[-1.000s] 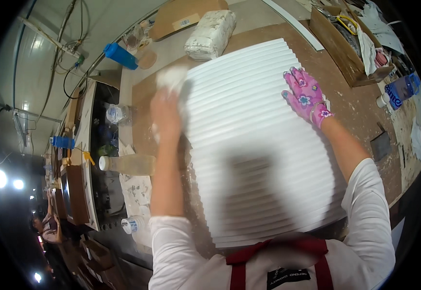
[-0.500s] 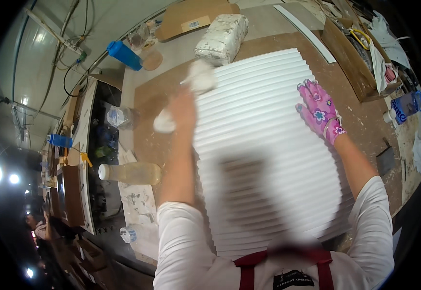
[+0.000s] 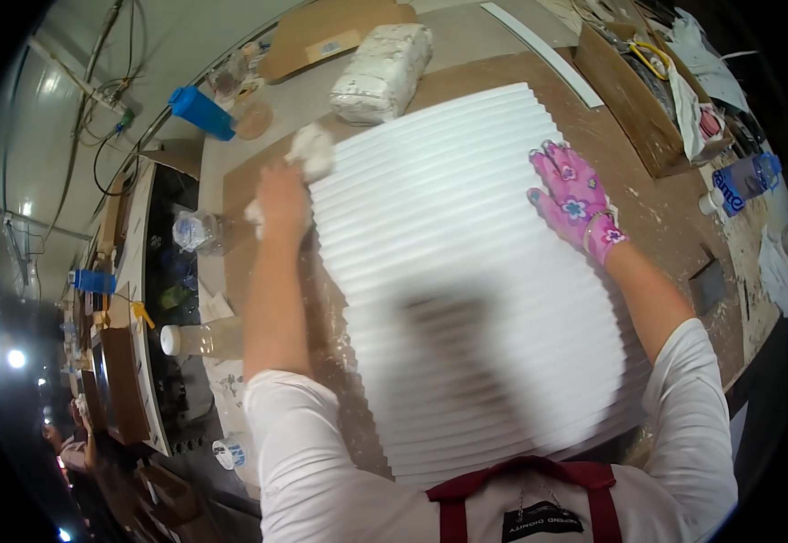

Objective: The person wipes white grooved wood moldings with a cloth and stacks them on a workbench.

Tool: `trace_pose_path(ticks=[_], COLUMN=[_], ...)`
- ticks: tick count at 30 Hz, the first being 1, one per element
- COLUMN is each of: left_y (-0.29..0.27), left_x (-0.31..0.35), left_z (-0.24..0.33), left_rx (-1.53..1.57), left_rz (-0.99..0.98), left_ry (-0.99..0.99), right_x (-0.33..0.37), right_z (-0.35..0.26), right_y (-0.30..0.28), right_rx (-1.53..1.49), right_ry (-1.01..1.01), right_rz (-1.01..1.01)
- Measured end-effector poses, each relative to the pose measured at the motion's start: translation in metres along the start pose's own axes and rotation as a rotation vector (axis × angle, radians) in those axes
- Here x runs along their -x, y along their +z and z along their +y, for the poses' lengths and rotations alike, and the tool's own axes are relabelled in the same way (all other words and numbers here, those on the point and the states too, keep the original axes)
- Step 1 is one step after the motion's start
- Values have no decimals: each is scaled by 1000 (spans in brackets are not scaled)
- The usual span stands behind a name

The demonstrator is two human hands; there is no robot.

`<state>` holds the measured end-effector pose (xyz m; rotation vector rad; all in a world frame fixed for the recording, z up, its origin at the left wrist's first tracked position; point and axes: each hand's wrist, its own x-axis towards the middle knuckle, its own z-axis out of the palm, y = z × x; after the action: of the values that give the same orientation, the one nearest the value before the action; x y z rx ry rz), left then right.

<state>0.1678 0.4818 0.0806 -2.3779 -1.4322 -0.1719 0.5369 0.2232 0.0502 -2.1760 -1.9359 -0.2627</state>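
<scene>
White ribbed sheet [image 3: 439, 195] wants steady pressure: pink floral-gloved right hand [image 3: 575, 195], fingers spread; bare left hand [image 3: 282, 197], fingers gripping bunched white cloth [image 3: 313, 148], far left.

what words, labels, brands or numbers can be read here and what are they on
Wording not copied out here.
Black chest patch: light lettering, partly legible.
Bottle at far right: large lettering on its blue label.
Cardboard at top: pale label, too small to read.

At ten o'clock, my left hand [image 3: 282, 201] hides part of the white wad [image 3: 312, 152]; at eight, my left forearm [image 3: 276, 312] covers the bottle's [image 3: 208, 340] inner end.
</scene>
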Motion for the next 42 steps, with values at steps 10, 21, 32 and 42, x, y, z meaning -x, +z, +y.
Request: trace_pose_path(ticks=[10, 21, 32, 42], left_y=[0, -97, -31, 73], left_x=[-11, -35, -19, -16], left_z=[44, 14, 92, 23], left_rx=[210, 1565, 731, 606], left_rz=[14, 281, 170, -13], left_ry=[182, -467, -74, -6], right_x=[-5, 0, -96, -198], right_z=[-4, 2, -12, -148], right_y=[-2, -4, -43, 57], right_rx=[-30, -75, -1131, -109], right_ry=[-35, 34, 145, -530], right_rz=[34, 36, 194, -7])
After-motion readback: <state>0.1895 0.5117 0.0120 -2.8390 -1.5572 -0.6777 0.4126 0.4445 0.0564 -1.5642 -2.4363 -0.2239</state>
